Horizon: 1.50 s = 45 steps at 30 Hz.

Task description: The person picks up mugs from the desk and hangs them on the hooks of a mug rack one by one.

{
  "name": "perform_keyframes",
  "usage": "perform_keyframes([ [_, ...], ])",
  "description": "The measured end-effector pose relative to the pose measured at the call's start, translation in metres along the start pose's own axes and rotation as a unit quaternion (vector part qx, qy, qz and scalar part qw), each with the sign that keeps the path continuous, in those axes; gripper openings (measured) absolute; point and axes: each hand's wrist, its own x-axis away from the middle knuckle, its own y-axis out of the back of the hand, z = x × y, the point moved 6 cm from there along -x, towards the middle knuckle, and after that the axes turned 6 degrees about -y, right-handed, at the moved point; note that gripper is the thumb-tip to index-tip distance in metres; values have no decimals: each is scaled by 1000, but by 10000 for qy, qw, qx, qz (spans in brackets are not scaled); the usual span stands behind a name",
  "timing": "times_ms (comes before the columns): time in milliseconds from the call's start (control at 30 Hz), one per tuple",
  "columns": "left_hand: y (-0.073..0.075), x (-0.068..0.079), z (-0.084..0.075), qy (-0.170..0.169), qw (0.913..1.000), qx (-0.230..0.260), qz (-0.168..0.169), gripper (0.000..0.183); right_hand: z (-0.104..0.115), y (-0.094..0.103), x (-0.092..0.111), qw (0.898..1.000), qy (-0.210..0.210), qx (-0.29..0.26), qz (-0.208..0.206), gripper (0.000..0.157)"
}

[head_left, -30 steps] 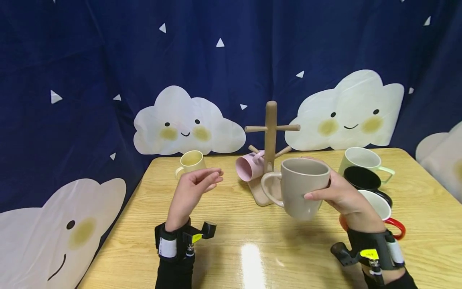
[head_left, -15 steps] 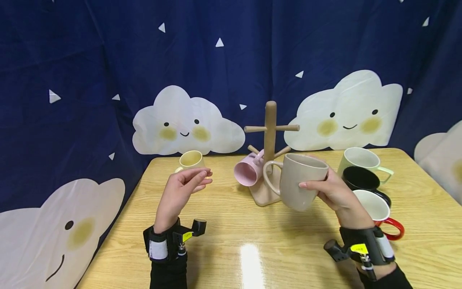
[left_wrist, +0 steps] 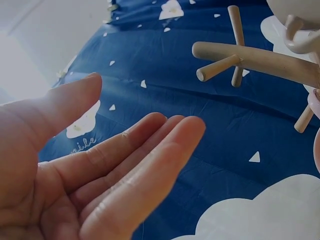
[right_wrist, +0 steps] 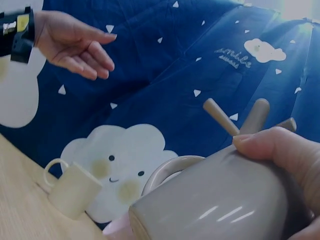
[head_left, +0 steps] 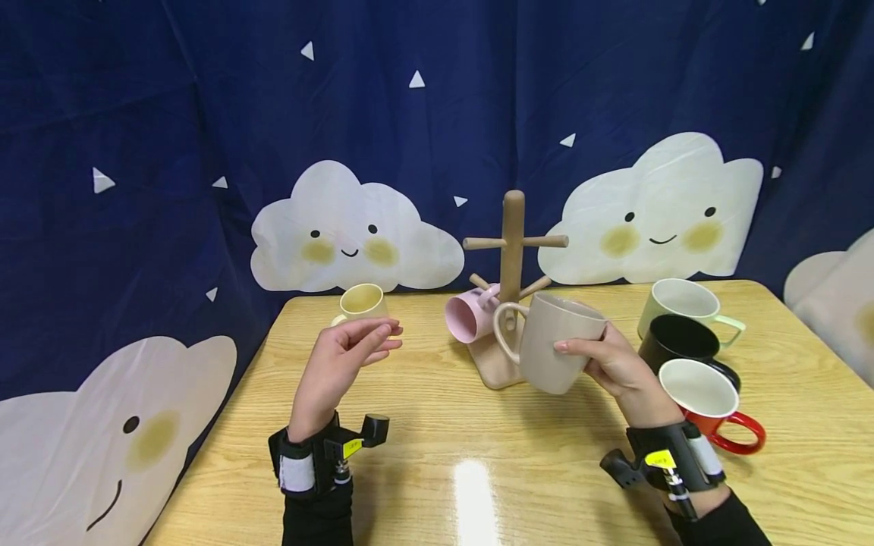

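Observation:
My right hand [head_left: 624, 377] grips a grey mug [head_left: 556, 341] round its side, thumb toward me. The mug is held above the table, tilted, its handle pointing left. Behind it stands a wooden mug tree [head_left: 512, 250], partly covered by the mug. A pink mug [head_left: 471, 315] hangs on a lower peg by its handle, its mouth facing me and left. My left hand [head_left: 339, 368] hovers over the table with relaxed fingers and holds nothing; in the left wrist view its palm and fingers [left_wrist: 145, 185] are spread apart from the thumb.
At the right a pale green mug [head_left: 685, 299], a black mug [head_left: 679, 341] and a red mug with a white inside [head_left: 703, 394] stand in a row. A yellow mug [head_left: 363, 301] is at the back left. A dark blue curtain [head_left: 410, 136] hangs behind the wooden table [head_left: 423, 455].
My right hand has carried the grey mug left and slightly up, nearer the mug tree, tilting it. The red mug shows more now. My left hand has shifted a little left.

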Motion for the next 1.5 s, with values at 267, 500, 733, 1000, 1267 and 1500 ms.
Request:
perform_keyframes([
  [267,-4,0,1,45,9996,-209,175,43,-13,7,-8,9984,-286,118,-464,57],
  [500,-5,1,1,40,9993,-261,269,42,-20,10,-12,9950,-395,131,-913,64],
  [733,-4,1,-1,-61,9995,-186,250,41,-22,12,-14,9946,-226,320,-965,67],
  [1000,-4,-1,-4,-135,9989,-305,328,42,-27,15,-17,9939,-338,214,-1027,68],
  [1267,-5,-1,-4,-96,9983,-423,380,42,-32,19,-19,9959,-539,379,-624,67],
  [1500,-6,-1,-2,-74,9981,-446,424,42,-36,23,-22,9960,-595,609,-265,71],
])
